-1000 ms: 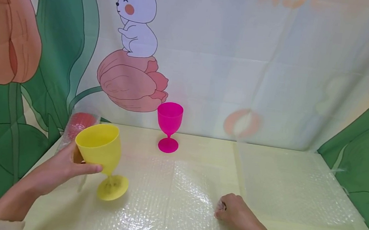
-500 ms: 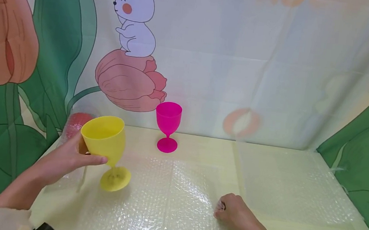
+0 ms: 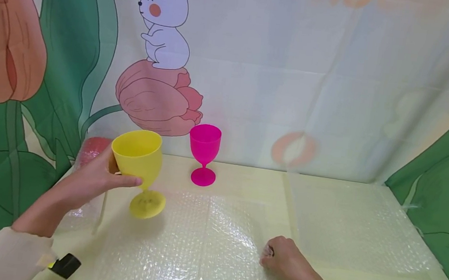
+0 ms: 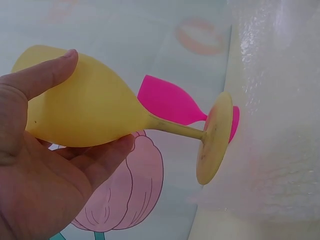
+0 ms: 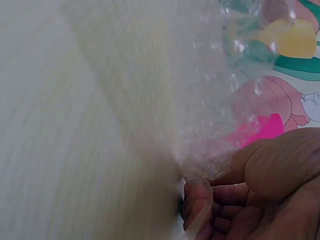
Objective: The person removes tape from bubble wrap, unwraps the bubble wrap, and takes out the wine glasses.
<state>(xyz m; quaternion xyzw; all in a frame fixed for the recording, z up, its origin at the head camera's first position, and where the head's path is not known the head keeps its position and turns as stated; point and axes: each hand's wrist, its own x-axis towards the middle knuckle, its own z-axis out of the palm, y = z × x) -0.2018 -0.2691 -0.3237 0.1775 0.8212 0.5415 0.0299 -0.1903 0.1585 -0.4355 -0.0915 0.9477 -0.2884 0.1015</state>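
Note:
My left hand point(image 3: 93, 174) grips the bowl of a yellow plastic goblet point(image 3: 142, 161), thumb across its near side. The goblet leans slightly, and its foot hangs above the table. In the left wrist view its stem and round foot point(image 4: 215, 145) point right. My right hand point(image 3: 285, 260) is low over the table. Seen from the right wrist, that hand's curled fingers and thumb pinch the edge of a bubble wrap sheet point(image 5: 200, 100). Beyond the yellow goblet, a magenta goblet point(image 3: 205, 145) stands upright by the back of the table.
Rolled bubble wrap with something red in it point(image 3: 96, 145) lies at the table's left, partly behind my left hand. More bubble wrap point(image 3: 362, 232) covers the right side. A printed cloth point(image 3: 256, 70) hangs behind the table. A black object point(image 3: 65, 265) is by my left sleeve.
My left hand has carried the yellow goblet away from me and slightly right, nearer the magenta goblet. The right hand has stayed in place.

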